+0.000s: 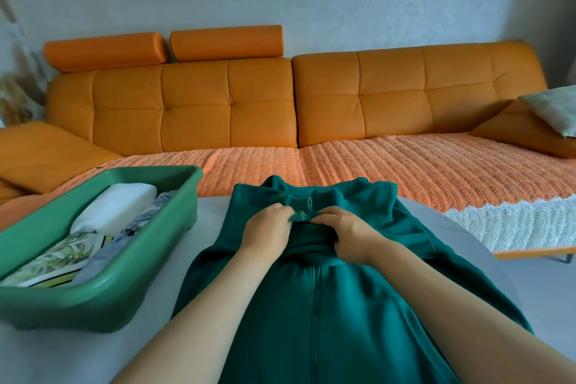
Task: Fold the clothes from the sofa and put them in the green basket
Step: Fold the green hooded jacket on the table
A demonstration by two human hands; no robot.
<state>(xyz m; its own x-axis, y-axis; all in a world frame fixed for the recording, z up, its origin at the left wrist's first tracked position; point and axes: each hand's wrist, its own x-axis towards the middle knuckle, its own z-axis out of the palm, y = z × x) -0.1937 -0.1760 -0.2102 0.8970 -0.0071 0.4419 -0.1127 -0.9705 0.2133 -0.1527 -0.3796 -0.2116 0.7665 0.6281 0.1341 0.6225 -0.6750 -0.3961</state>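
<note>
Head view: looking down on a teal jacket (327, 305), lying zip-up on the grey desk (207, 215) just right of the green basket (103, 299), close to it but apparently not touching.

Pinching a small fold of cloth at the jacket's collar end with the left grip (268, 229), fingers curled tight on it. Clutching the bunched cloth right beside that fold with the right grip (349, 234), fingers curled down into the fabric, the two grips almost meeting. Judging this as tidying or flattening the collar before the real folding, so being still early with this garment.

Already holding a folded white piece (115, 209) and patterned pieces (62, 256) inside the basket. Standing beyond the basket, the orange sofa (193, 103) with its woven cover (374, 165).

Expecting thick, soft, limp cloth: light enough, neither slippery nor fragile, but bulky and prone to springing open, with the zip forming the one stiffer line. Suggesting taking hold at the shoulders and the hem corners for folding, then sliding both grips under the finished bundle for the short carry leftward into the basket, pressing it down beside the pieces there.
</note>
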